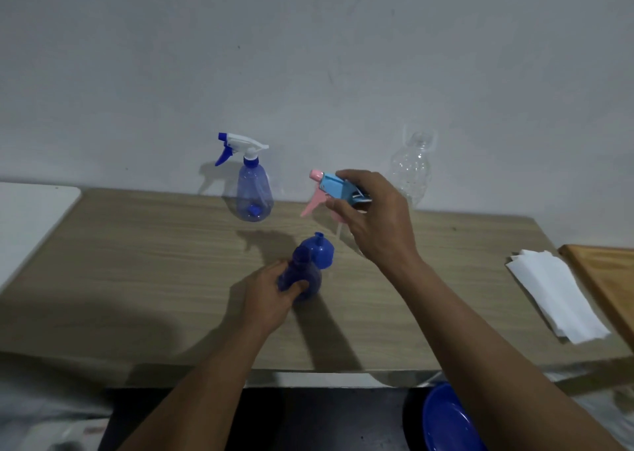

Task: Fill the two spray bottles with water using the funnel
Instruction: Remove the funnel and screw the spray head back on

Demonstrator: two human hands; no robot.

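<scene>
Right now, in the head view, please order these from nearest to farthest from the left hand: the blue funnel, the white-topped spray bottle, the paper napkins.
1. Blue funnel: just beyond the left hand, right behind the dark blue bottle it grips.
2. White-topped spray bottle: at the back, by the wall.
3. Paper napkins: far right of the table.

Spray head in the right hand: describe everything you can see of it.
The spray head looks plastic: light blue body, pink nozzle pointing left, pink trigger hanging down, a pale tube below. It is off any bottle, held in the air above the table. The right hand grips its rear; nothing else touches it.
</scene>
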